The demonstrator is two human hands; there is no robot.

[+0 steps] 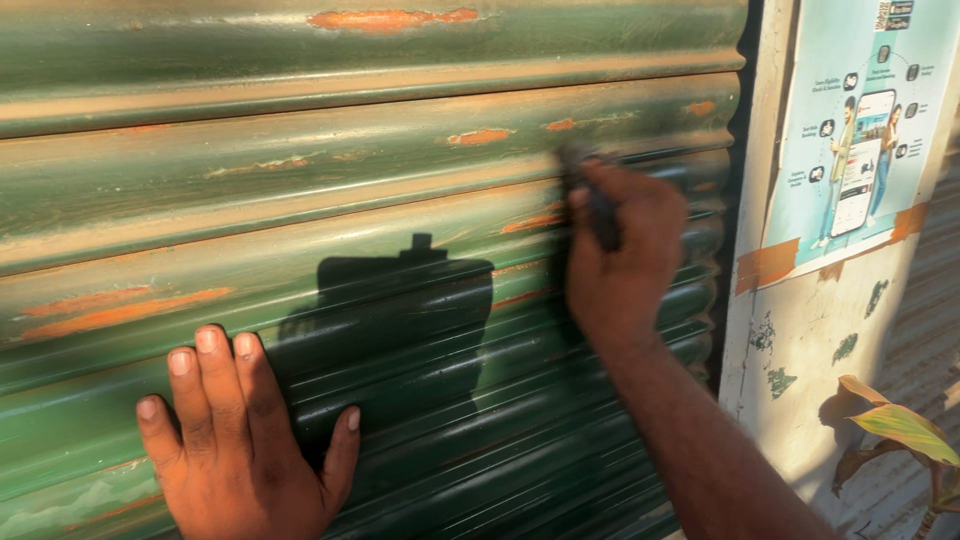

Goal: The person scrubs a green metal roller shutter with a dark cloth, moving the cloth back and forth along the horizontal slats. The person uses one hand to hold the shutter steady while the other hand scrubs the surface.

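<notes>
Up high, R hand [620, 255] fisted round dark, prob. upright tool [600, 205] on green shutter [330, 200]; L hand [240, 440] flat, open.

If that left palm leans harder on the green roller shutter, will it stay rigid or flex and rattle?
The green shutter is made of ribbed slats, so it probably gives slightly rather than staying rigid. The left hand lies flat across several ribs, which likely spreads the load. Its glossy lower paint may feel slick; the rust patches look rougher.

Shopfront on street: green corrugated roller shutter [380, 250], rust-patched; advertising poster [860, 130] on adjoining wall pillar [800, 350].
</notes>
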